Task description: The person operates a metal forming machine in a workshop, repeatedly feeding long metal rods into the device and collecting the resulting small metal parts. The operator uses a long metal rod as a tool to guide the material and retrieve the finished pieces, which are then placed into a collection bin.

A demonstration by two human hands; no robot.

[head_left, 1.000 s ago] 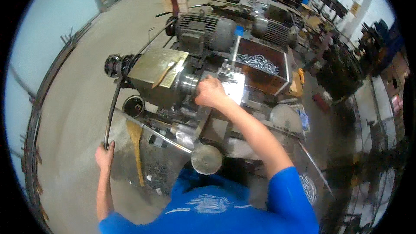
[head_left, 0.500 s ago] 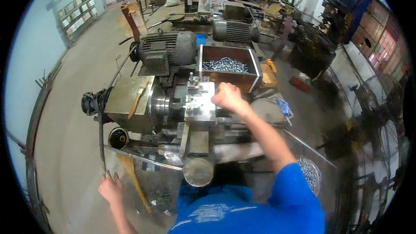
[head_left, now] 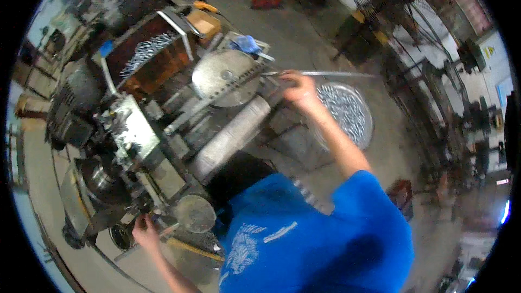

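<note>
At one machine (head_left: 182,144) are two hands (head_left: 300,92) (head_left: 145,233), one pan (head_left: 371,122).

1. We see a grey floor (head_left: 304,32) bearing a round basin (head_left: 371,116) of metal pieces (head_left: 347,113) and, farther off, a red object (head_left: 266,0).
2. Our machine (head_left: 233,135) carries a flat grey disc (head_left: 217,73), a perforated bar (head_left: 241,82) running across its near side.
3. Inside an open brown box (head_left: 157,71) we see heaped metal bits (head_left: 145,54).

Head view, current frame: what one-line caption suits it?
At a workshop machine: left hand near a round metal disc, right hand near a pan of small metal parts.
</note>
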